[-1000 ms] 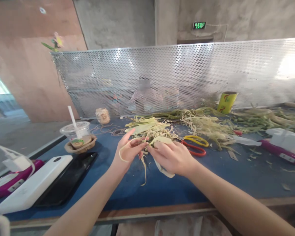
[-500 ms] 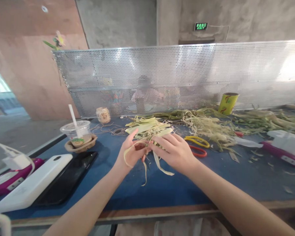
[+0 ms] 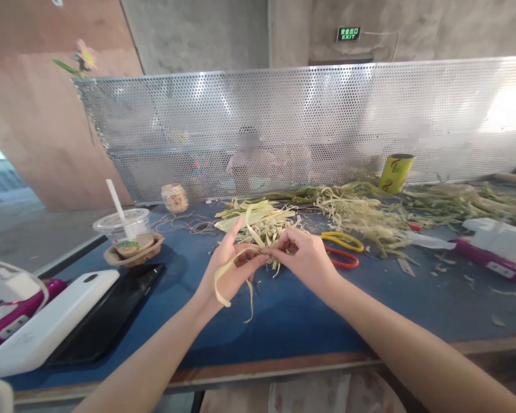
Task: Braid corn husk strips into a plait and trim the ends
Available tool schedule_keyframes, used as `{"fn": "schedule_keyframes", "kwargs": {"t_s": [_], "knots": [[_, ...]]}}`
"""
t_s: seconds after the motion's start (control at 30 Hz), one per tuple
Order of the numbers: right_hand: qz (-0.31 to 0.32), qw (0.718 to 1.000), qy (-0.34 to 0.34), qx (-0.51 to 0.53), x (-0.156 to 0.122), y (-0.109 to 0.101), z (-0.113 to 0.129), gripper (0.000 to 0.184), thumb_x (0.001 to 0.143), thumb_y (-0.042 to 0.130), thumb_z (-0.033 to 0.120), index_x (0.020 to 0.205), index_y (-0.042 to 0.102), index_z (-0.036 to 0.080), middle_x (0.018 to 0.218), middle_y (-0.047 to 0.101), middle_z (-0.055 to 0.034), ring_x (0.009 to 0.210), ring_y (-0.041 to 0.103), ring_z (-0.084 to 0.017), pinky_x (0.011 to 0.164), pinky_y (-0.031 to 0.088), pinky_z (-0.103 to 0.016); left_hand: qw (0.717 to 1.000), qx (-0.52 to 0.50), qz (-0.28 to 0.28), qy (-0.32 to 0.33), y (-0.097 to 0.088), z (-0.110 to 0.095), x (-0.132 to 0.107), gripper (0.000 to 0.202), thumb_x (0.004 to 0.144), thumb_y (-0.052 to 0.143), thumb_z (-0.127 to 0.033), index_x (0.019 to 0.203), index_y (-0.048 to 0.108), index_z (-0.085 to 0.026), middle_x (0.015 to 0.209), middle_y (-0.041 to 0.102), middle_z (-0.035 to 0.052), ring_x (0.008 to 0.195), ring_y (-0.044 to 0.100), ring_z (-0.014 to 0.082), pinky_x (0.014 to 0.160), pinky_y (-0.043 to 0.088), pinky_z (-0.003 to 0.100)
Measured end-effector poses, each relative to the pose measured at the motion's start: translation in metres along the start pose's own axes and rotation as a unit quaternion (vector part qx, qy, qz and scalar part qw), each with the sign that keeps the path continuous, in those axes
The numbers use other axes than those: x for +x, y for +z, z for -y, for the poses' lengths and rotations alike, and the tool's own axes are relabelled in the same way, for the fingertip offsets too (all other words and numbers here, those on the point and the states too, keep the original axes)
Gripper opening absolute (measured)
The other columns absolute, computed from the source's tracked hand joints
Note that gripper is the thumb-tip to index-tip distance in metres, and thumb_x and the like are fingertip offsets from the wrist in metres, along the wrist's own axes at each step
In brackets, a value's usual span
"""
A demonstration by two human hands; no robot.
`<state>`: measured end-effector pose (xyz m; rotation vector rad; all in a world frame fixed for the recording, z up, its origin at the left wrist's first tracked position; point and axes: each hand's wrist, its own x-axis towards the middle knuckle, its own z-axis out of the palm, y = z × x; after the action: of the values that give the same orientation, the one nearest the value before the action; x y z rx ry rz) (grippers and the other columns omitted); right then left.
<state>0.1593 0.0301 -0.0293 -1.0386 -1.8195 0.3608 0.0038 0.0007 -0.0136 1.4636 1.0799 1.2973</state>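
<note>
Left hand (image 3: 232,267) and right hand (image 3: 307,255) pinching pale strips (image 3: 219,289), fingertips together
Middle of the blue table (image 3: 284,332), off its front edge; green sign (image 3: 348,34) says EXIT, yellow tube (image 3: 395,174) too blurry to read

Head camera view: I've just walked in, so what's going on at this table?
The wearer's left hand and right hand meet at the fingertips, pinching pale plant strips. One strip curls across the left hand; another dangles below it. A loose leafy pile lies just beyond them on the blue table. A plastic cup with a straw stands off to the left.
</note>
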Motion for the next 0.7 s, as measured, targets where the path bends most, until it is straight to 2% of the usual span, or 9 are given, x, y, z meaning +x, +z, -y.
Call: {"fn": "schedule_keyframes", "kwargs": {"t_s": [0.13,0.23,0.33,0.4,0.47,0.53,0.6,0.7], "knots": [[0.024,0.998,0.029,-0.055,-0.001,0.0,0.003,0.043,0.073,0.057,0.046,0.045,0.042,0.018,0.041,0.04,0.0049,0.041,0.035,-0.008,0.043,0.028,-0.02,1.0,-0.003,-0.004,0.0,-0.001,-0.003,-0.001,0.101,0.063,0.071,-0.019,0.141,0.007,-0.014,0.069,0.064,0.0022,0.046,0.047,0.0078,0.043,0.039,0.02],[0.028,0.998,0.006,-0.051,-0.003,0.0,0.005,0.04,0.08,0.05,0.043,0.05,0.05,0.018,0.046,0.046,0.0038,0.042,0.038,-0.008,0.043,0.029,-0.021,1.0,-0.028,0.01,-0.011,-0.001,-0.004,-0.001,0.1,0.063,0.071,-0.018,0.141,0.007,-0.014,0.062,0.061,-0.0012,0.045,0.046,0.0073,0.043,0.037,0.02],[-0.055,0.993,-0.092,-0.041,-0.005,-0.002,0.006,0.022,0.083,0.05,0.033,0.071,0.061,0.018,0.066,0.059,-0.0007,0.054,0.049,-0.01,0.05,0.038,-0.022,0.996,-0.074,0.015,-0.044,0.0,-0.004,0.0,0.102,0.061,0.073,-0.017,0.14,0.01,-0.012,0.057,0.06,-0.0021,0.042,0.044,0.0071,0.04,0.032,0.02],[-0.069,0.974,-0.211,-0.034,-0.004,-0.005,0.005,0.018,0.085,0.048,0.027,0.081,0.063,0.018,0.079,0.063,-0.0048,0.068,0.054,-0.013,0.061,0.043,-0.024,0.992,-0.1,0.027,-0.073,-0.001,-0.003,0.0,0.104,0.058,0.074,-0.018,0.14,0.011,-0.012,0.056,0.061,-0.0012,0.041,0.043,0.0071,0.038,0.029,0.019],[0.002,0.942,-0.335,-0.031,-0.001,-0.01,0.005,0.018,0.087,0.046,0.023,0.086,0.064,0.019,0.087,0.065,-0.0061,0.079,0.055,-0.015,0.072,0.045,-0.028,0.989,-0.112,0.043,-0.088,-0.002,0.001,0.001,0.111,0.056,0.076,-0.017,0.141,0.005,-0.01,0.05,0.058,-0.0039,0.038,0.042,0.0069,0.037,0.029,0.019],[0.092,0.911,-0.402,-0.033,0.003,-0.013,0.004,0.019,0.087,0.045,0.021,0.093,0.063,0.018,0.093,0.067,-0.0058,0.086,0.053,-0.016,0.079,0.044,-0.03,0.989,-0.107,0.048,-0.086,-0.003,0.006,0.001,0.12,0.051,0.078,-0.014,0.14,-0.002,-0.01,0.042,0.052,-0.0088,0.035,0.041,0.007,0.037,0.029,0.018],[0.152,0.899,-0.407,-0.051,0.005,-0.015,0.003,0.022,0.088,0.043,0.019,0.1,0.061,0.016,0.097,0.067,-0.0055,0.088,0.052,-0.016,0.08,0.043,-0.03,0.99,-0.095,0.045,-0.089,-0.004,0.013,0.002,0.123,0.048,0.079,-0.011,0.141,-0.002,-0.011,0.039,0.049,-0.0107,0.032,0.04,0.0077,0.035,0.029,0.018],[0.176,0.893,-0.397,-0.118,0.006,-0.016,0.003,0.024,0.089,0.041,0.021,0.101,0.061,0.017,0.097,0.067,-0.0045,0.089,0.05,-0.016,0.079,0.041,-0.031,0.99,-0.112,-0.008,-0.085,-0.004,0.019,0.003,0.118,0.045,0.078,-0.004,0.141,0.01,-0.015,0.039,0.052,-0.0093,0.03,0.041,0.0086,0.032,0.029,0.019]]}}
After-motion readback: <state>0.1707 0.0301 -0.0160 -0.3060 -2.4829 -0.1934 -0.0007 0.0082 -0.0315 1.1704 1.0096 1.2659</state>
